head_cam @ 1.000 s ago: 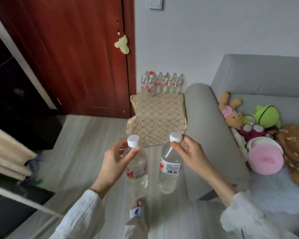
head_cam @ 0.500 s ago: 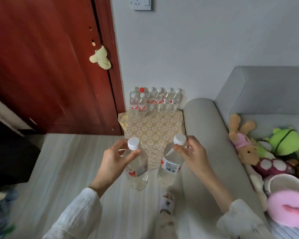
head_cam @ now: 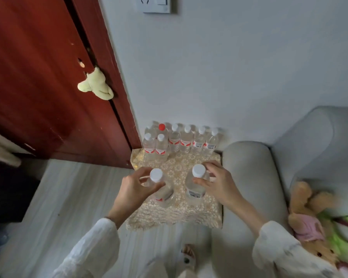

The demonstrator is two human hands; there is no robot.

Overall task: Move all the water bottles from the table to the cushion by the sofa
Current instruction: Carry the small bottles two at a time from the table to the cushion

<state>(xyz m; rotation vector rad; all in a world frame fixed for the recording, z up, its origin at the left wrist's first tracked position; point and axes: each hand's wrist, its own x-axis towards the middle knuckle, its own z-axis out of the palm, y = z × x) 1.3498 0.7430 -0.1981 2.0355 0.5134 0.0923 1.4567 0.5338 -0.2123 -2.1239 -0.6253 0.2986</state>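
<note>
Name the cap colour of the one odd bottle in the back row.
Red; all other caps are white. Head view.

Under the hands lies a cushion (head_cam: 175, 215) with gold and white flower pattern. The bottles (head_cam: 181, 140) beyond it are clear, with white caps and red labels; one cap (head_cam: 161, 127) is red.

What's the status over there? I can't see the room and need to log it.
Left hand and right hand each grip a bottle by its neck. Both bottles held above the cushion. Bottle row along the back; front clear.
</note>
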